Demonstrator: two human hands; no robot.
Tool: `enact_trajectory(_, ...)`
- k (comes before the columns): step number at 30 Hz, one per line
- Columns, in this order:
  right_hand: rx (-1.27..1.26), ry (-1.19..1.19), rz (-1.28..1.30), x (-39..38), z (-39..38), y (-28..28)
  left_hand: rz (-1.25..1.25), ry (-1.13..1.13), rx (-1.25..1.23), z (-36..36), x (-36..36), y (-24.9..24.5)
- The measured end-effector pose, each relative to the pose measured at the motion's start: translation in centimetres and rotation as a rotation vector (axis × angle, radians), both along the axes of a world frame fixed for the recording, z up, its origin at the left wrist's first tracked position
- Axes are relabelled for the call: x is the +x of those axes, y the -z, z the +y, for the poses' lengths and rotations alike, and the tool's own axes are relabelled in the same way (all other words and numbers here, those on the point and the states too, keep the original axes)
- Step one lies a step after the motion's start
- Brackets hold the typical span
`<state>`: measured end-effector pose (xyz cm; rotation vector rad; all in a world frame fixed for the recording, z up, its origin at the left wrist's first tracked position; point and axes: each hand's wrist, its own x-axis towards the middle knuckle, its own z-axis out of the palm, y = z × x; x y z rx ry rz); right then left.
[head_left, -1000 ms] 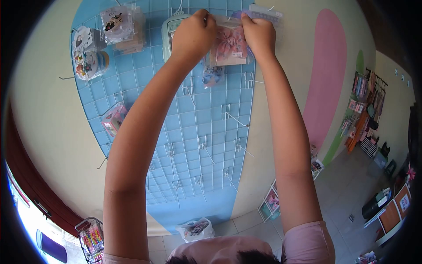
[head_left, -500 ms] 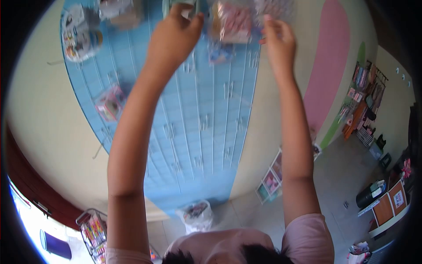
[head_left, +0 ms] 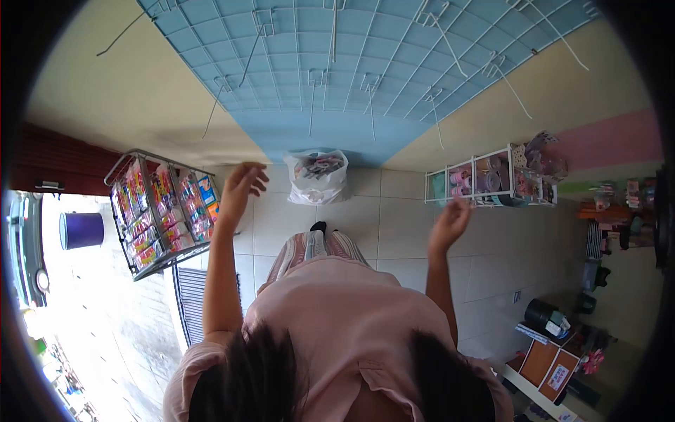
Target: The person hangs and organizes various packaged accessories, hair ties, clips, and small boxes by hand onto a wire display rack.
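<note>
My left hand [head_left: 244, 190] is raised at the left, fingers loosely spread, with nothing in it. It is nearest to a rack of colourful packets [head_left: 158, 211]. At the right, my right hand [head_left: 450, 225] is also empty, its fingers slightly bent and apart, in front of a white shelf unit [head_left: 510, 172]. Between the two hands, a white plastic bag [head_left: 320, 188] with packaged items inside stands on the floor by the wall. Above it, a wire grid [head_left: 288, 56] on the blue wall carries several bare metal hooks [head_left: 312, 105].
Tiled floor [head_left: 404, 239] lies around my feet. A purple bucket [head_left: 81, 231] stands outside the opening at the left. To the lower right is a counter [head_left: 538, 401] with a brown-panelled piece, and a black bin [head_left: 540, 311] is near it.
Both hands have come down from the packaged goods high on the grid. The view has tilted down to the floor, and the hanging packages are out of sight.
</note>
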<state>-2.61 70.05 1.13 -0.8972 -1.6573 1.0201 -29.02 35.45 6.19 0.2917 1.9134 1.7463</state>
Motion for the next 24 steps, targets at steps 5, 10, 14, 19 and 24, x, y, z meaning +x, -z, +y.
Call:
enact_trajectory(5,-0.254,-0.285,-0.624,0.8,-3.4,10.9,-0.136,-0.076,-0.188,-1.8,2.4,12.7)
enact_trajectory(10,-0.071,-0.619,-0.696,-3.0,-4.7,18.3,-0.267,-0.137,-0.260,0.9,3.3,20.8)
enact_trajectory(14,0.089,-0.802,-0.718,-6.9,-5.3,22.8,0.073,0.145,-0.451,3.2,3.0,29.3)
enact_trajectory(19,0.179,-0.997,-0.931,-11.2,-6.1,27.4,0.315,0.468,-0.734,6.3,3.1,34.6)
enact_trajectory(24,0.444,-1.023,-0.954,-15.0,-6.0,36.1,0.746,0.514,-0.985,8.4,1.6,41.7)
